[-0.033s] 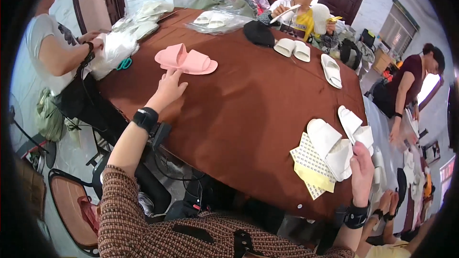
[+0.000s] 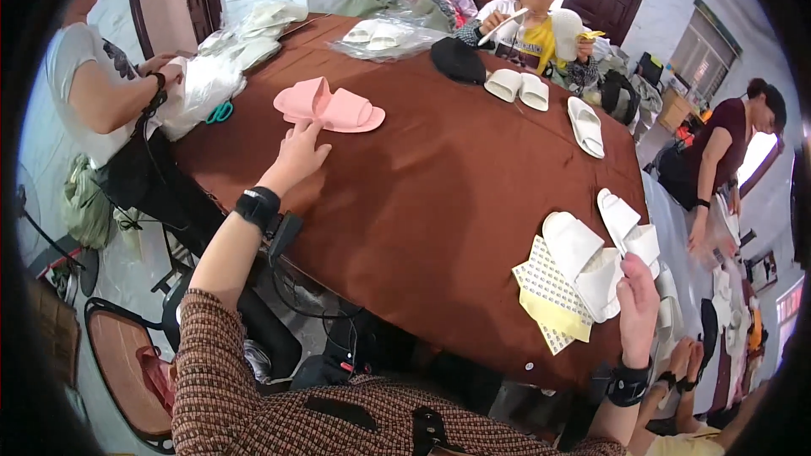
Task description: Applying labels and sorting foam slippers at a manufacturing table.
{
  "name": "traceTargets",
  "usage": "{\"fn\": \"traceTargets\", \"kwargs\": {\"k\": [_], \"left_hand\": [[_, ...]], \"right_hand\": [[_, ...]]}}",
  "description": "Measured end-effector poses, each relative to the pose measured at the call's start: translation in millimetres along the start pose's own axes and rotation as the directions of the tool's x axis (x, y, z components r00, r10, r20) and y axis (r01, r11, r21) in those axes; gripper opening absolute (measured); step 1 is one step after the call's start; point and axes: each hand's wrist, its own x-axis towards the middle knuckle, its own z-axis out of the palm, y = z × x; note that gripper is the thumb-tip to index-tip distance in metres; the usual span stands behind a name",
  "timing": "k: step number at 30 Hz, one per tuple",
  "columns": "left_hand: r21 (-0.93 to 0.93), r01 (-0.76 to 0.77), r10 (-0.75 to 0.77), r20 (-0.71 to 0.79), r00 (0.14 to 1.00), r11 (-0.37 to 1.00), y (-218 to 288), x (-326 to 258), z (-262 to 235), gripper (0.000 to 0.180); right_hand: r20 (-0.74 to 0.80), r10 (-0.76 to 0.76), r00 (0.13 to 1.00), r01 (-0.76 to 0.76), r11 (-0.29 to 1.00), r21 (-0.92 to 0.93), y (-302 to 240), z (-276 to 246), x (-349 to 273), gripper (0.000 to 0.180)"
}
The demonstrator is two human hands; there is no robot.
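Note:
A pair of pink slide slippers [image 2: 348, 113] lies on the brown cloth-covered table toward the left. My left hand [image 2: 297, 152] reaches to their near edge, fingers stretched out and thumb apart, fingertips touching or almost touching a sole. At the right, two white slide slippers [image 2: 571, 247] lie side by side, pointing away from me; a further white slipper [image 2: 623, 218] lies just right of them. By its near end is my right hand [image 2: 639, 302], fingers curled, with thumb and fingertips closed on the slipper's edge. Yellow-and-white sticker sheets [image 2: 551, 308] lie partly under the nearer white slippers.
Teal scissors [image 2: 220, 112] lie at the left edge beside white plastic bags [image 2: 203, 89]. Farther off are a black cap [image 2: 457, 61], white slippers [image 2: 517, 88] and a bagged pair [image 2: 376, 34]. Co-workers stand left and right; another sits across, holding slippers. A chair [image 2: 127, 363] stands lower left.

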Motion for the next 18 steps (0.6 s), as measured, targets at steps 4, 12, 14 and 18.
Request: {"fn": "traceTargets", "kwargs": {"k": [4, 12, 14, 18], "left_hand": [[0.011, 0.035, -0.035, 0.0, 0.999, 0.999, -11.9, 23.8, 13.3, 0.054], [-0.336, 0.142, -0.158, -0.021, 0.987, 0.931, -27.1, 74.5, 47.5, 0.05], [-0.412, 0.197, -0.205, 0.025, 0.978, 0.89, -25.9, 78.8, 45.2, 0.048], [-0.576, 0.487, -0.351, 0.339, 0.873, 0.656, -2.8, 81.9, 31.3, 0.026]], "right_hand": [[0.047, 0.004, 0.999, -0.005, 1.0, 0.02, -6.8, 2.2, -1.5, 0.03], [0.139, 0.007, 0.99, -0.007, 1.0, 0.003, -31.5, 5.5, -15.1, 0.032], [0.17, 0.026, 0.985, -0.029, 0.999, 0.014, -44.4, 5.2, -16.9, 0.033], [0.218, 0.066, 0.974, -0.071, 0.997, 0.016, -56.5, 2.5, -22.6, 0.034]]}}
